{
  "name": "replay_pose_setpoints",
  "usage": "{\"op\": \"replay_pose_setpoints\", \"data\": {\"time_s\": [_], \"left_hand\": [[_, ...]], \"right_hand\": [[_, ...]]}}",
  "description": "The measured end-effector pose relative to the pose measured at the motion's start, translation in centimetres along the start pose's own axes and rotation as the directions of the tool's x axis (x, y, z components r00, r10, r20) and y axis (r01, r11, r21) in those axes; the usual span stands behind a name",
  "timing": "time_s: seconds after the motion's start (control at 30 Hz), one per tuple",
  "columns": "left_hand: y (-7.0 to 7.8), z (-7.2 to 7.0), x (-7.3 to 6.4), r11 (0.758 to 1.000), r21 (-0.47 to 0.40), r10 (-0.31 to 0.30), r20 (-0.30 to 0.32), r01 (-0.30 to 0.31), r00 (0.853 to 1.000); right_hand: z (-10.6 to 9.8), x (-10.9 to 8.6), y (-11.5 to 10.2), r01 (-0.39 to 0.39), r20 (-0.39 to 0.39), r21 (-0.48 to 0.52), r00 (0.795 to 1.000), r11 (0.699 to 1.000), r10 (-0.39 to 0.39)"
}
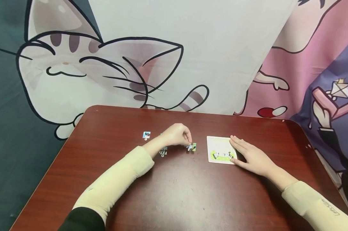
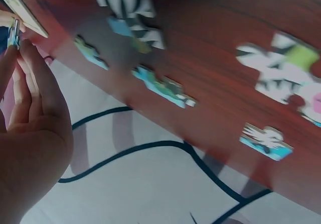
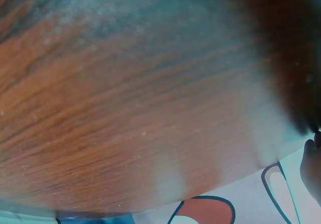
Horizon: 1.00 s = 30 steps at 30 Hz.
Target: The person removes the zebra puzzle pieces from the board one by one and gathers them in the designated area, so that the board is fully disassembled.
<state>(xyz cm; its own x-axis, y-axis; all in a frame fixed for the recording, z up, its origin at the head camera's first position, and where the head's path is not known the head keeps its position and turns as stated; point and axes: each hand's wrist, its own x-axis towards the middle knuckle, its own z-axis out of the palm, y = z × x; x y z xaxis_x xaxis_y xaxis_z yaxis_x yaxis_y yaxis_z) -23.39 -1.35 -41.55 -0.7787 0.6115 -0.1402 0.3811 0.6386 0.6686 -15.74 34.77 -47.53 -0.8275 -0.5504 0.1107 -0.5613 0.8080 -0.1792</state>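
Note:
My left hand (image 1: 177, 134) pinches a small jigsaw puzzle piece (image 2: 14, 38) between thumb and fingertips, to the left of a square puzzle board (image 1: 217, 144). The board has a pale border; black-and-white stripes on green show along its near side. My right hand (image 1: 253, 157) rests at the board's right edge with the fingers stretched out over it. In the right wrist view only a bit of that hand (image 3: 312, 166) shows at the right edge.
Several loose striped pieces lie left of the board, among them a blue and white piece (image 1: 146, 135) and one piece (image 1: 163, 152) partly behind the left wrist. A piece with a pink patch (image 2: 286, 73) shows in the left wrist view. A cat-print cloth (image 1: 220, 64) hangs behind the brown table (image 1: 185, 199).

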Motion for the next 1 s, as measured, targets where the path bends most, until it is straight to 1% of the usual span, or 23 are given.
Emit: {"op": "replay_pose_setpoints", "data": {"time_s": [0.07, 0.2, 0.37, 0.57, 0.7, 0.87, 1.0], "left_hand": [[-0.5, -0.1, -0.4, 1.000, -0.003, -0.008, 0.010, 0.008, 1.000], [-1.4, -0.2, -1.1, 1.000, -0.002, -0.019, 0.008, 0.019, 1.000], [-2.1, -0.2, -1.5, 0.999, -0.017, -0.043, 0.020, 0.043, 0.999], [-2.5, 0.4, -1.8, 0.999, -0.008, -0.050, 0.012, 0.050, 0.999], [-2.5, 0.7, -2.0, 0.997, 0.030, -0.064, 0.005, 0.064, 0.998], [-2.5, 0.7, -2.1, 0.993, 0.094, -0.070, -0.005, 0.070, 0.998], [-2.7, 0.8, -2.0, 0.993, 0.101, -0.068, -0.001, 0.068, 0.998]], "right_hand": [[0.0, 0.0, -0.1, -0.002, 0.003, 0.000, 1.000, 1.000, 0.002], [-0.1, 0.1, -0.1, 0.001, 0.001, -0.004, 1.000, 1.000, -0.001], [-0.2, 0.0, -0.1, 0.003, 0.001, -0.002, 1.000, 1.000, -0.003], [-0.4, 0.0, -0.2, -0.011, 0.021, -0.010, 1.000, 1.000, 0.011], [-0.4, 0.0, -0.3, -0.016, 0.029, -0.007, 0.999, 1.000, 0.016], [-0.3, -0.1, -0.3, 0.005, 0.002, -0.010, 1.000, 1.000, -0.005], [-0.3, -0.1, -0.2, 0.015, -0.009, -0.009, 1.000, 1.000, -0.015]]}}
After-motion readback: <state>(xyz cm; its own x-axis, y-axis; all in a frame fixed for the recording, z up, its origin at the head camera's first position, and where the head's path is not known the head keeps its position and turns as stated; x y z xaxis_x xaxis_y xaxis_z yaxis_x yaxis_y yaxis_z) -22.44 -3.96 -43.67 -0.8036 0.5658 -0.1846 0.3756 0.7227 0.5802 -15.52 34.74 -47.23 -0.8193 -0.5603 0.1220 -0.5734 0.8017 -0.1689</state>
